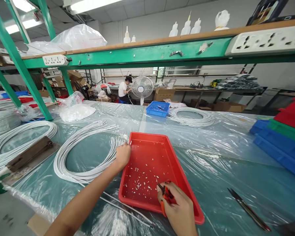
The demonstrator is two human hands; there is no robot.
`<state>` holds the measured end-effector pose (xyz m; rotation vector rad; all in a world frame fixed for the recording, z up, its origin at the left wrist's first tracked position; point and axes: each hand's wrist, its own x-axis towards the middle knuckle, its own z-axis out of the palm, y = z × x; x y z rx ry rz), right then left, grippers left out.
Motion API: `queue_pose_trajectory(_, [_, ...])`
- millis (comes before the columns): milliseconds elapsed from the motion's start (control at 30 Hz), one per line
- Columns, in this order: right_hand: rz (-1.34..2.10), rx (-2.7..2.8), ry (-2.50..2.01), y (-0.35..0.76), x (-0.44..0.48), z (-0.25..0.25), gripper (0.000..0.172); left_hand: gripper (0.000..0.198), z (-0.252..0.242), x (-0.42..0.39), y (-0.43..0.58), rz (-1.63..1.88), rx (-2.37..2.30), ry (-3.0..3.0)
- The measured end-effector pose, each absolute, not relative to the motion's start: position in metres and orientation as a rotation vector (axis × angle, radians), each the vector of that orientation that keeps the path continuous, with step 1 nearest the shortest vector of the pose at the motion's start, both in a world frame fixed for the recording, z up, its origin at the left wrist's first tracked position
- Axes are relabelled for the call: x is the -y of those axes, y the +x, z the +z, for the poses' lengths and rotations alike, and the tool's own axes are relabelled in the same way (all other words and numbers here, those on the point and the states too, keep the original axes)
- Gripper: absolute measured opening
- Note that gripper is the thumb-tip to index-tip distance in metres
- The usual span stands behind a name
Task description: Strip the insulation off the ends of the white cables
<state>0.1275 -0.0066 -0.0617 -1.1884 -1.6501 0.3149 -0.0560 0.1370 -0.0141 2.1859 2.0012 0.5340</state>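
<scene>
My left hand (123, 154) is closed on the ends of a coil of white cables (81, 154), right at the left rim of a red tray (177, 164). My right hand (179, 209) is wrapped around a small red-handled cutter (165, 193), held over the tray's near edge. Small white cable snippets (142, 182) lie scattered across the tray floor. Two loose white cables (127, 208) lie on the plastic sheet below the tray.
A dark knife-like tool (248, 208) lies on the plastic at right. Stacked blue, green and red trays (282, 137) sit far right, a blue bin (157, 108) and another cable coil (190, 116) at the back. A green shelf frame (147, 54) overhangs. A person sits by a fan (142, 88) beyond.
</scene>
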Motion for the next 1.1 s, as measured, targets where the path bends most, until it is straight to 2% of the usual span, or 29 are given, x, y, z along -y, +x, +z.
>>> queue_pose_trajectory(133, [0.419, 1.573, -1.218, 0.125, 0.004, -0.057, 0.007, 0.021, -0.010, -0.118, -0.059, 0.713, -1.868, 2.178])
queue_pose_trajectory(333, [0.704, 1.447, -1.261, 0.111, -0.011, -0.032, 0.020, 0.015, -0.009, -0.059, -0.063, 1.019, -1.540, 2.055])
queue_pose_trajectory(533, [0.788, 1.383, -1.208, 0.086, -0.029, -0.013, 0.024, 0.016, -0.018, -0.036, -0.064, 1.122, -1.329, 1.821])
queue_pose_trajectory(667, [0.656, 1.403, -1.170, 0.077, -0.035, -0.012, 0.018, 0.017, -0.022, -0.031, -0.064, 1.115, -1.223, 1.591])
queue_pose_trajectory(800, [0.376, 1.534, -1.065, 0.078, -0.035, -0.013, 0.006, 0.037, -0.017, -0.036, -0.065, 0.954, -1.067, 1.267])
queue_pose_trajectory(867, [0.224, 1.674, -0.925, 0.081, -0.033, -0.016, 0.016, 0.040, -0.014, -0.041, -0.067, 0.880, -0.969, 1.077])
queue_pose_trajectory(967, [0.046, 1.874, -0.701, 0.085, -0.030, -0.024, 0.030, 0.034, -0.014, -0.046, -0.069, 0.852, -0.874, 0.844])
queue_pose_trajectory(1100, [-0.195, 2.080, -0.611, 0.092, -0.029, -0.031, 0.027, 0.025, -0.022, -0.045, -0.066, 0.864, -0.825, 0.679])
